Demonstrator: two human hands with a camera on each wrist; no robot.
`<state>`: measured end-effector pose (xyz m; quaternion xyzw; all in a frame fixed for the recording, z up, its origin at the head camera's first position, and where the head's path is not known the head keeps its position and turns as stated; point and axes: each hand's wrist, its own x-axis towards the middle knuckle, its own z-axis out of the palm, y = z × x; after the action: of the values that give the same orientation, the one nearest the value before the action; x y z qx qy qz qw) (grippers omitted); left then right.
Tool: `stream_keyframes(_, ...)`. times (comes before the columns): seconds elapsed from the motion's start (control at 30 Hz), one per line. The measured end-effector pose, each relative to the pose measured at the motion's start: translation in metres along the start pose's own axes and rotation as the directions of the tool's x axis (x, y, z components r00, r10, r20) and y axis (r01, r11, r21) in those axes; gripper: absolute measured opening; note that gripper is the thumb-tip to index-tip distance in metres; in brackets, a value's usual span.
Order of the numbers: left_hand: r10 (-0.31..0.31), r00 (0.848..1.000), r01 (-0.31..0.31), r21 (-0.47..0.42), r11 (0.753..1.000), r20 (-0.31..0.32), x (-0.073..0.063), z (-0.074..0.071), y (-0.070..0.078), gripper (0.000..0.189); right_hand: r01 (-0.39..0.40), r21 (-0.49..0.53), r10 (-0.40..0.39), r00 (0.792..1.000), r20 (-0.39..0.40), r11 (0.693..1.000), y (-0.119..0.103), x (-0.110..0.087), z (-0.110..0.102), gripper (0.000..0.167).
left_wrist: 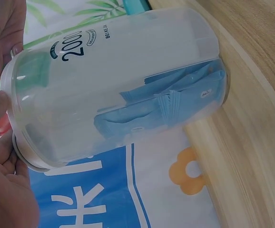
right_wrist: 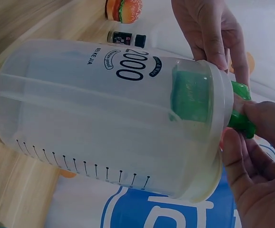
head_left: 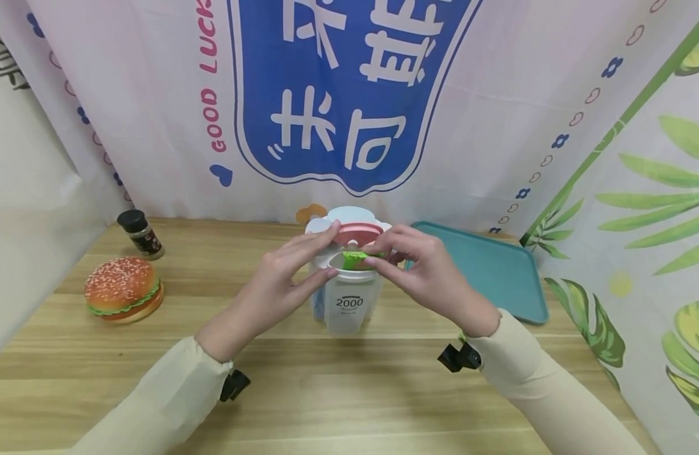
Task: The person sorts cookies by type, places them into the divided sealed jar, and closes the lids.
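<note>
In the head view, a tall translucent storage container (head_left: 348, 306) marked 2000 stands upright on the table with a pink lid (head_left: 358, 232) raised at its top. My right hand (head_left: 420, 262) pinches a green packet (head_left: 355, 259) between thumb and fingers at the opening. Through the wall in the right wrist view, a green patch (right_wrist: 192, 97) shows just below the rim. My left hand (head_left: 284, 275) rests at the top, thumb at the front rim and straight index finger against the pink lid. Blue packets (left_wrist: 161, 99) lie inside another compartment in the left wrist view.
To the left on the wooden table (head_left: 349, 392) sit a toy hamburger (head_left: 124, 287) and a black-capped seasoning jar (head_left: 140, 234). A teal tray (head_left: 492, 272) lies at the back right. Printed cloth (head_left: 173, 114) hangs close behind the container.
</note>
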<state>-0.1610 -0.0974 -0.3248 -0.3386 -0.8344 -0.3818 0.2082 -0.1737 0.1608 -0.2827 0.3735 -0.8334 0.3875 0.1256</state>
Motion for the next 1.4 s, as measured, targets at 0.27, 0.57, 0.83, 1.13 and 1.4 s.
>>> stream_keyframes(0.27, 0.017, 1.000, -0.017, 0.002, 1.000, -0.016, 0.000, 0.000, -0.001, 0.073, 0.009, -0.052, -0.006, 0.998, 0.062, 0.999, 0.000, 0.000, 0.002, 0.014)
stream_keyframes(0.57, 0.017, 1.000, -0.017, 0.000, 1.000, -0.013, 0.000, 0.001, -0.002, 0.074, 0.018, -0.115, -0.005, 0.994, 0.107, 0.993, 0.001, 0.001, 0.000, 0.009)
stream_keyframes(0.83, 0.016, 1.000, -0.017, -0.008, 1.000, -0.018, 0.000, 0.001, -0.001, 0.074, 0.029, -0.138, -0.013, 0.993, 0.114, 0.990, 0.001, 0.000, -0.001, 0.007)
stream_keyframes(1.13, -0.003, 1.000, 0.003, -0.005, 1.000, -0.006, -0.001, 0.001, -0.001, 0.074, 0.044, -0.114, -0.031, 0.993, 0.113, 0.993, 0.004, -0.003, -0.004, 0.008)
stream_keyframes(1.4, -0.012, 1.000, 0.012, -0.007, 1.000, 0.000, -0.001, 0.001, -0.001, 0.075, 0.054, -0.049, -0.051, 0.996, 0.070, 0.997, 0.009, -0.016, -0.011, 0.016)
